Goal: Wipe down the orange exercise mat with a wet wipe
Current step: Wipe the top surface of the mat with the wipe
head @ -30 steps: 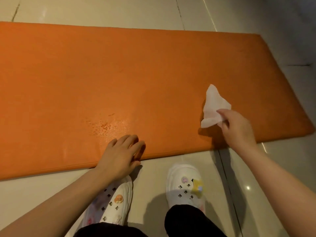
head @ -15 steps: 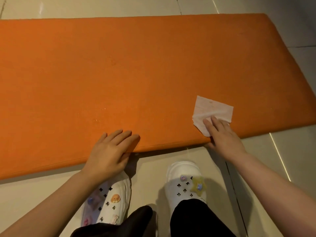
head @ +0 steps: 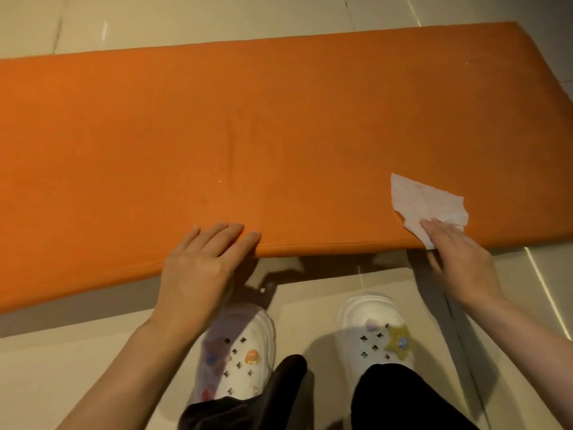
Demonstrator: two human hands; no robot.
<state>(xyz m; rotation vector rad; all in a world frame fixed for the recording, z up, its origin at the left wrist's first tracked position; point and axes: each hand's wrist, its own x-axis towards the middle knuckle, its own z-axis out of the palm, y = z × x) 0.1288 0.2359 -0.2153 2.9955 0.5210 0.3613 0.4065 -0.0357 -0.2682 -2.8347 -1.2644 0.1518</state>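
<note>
The orange exercise mat (head: 248, 135) lies flat on the tiled floor and fills most of the view. A white wet wipe (head: 424, 203) is spread on the mat near its front right edge. My right hand (head: 459, 262) presses straight fingers onto the wipe's near corner at the mat's front edge. My left hand (head: 201, 268) rests flat, fingers straight, on the mat's front edge near the middle, with the thumb hidden below the edge.
Pale floor tiles (head: 217, 23) surround the mat. My two feet in white clogs (head: 245, 358) with charms stand just in front of the mat, between my arms. The mat's right end (head: 552, 88) runs out of view.
The wipe, held up above the mat a second ago, now lies flat under my right fingers near the front edge. My left hand stays on the mat's front edge.
</note>
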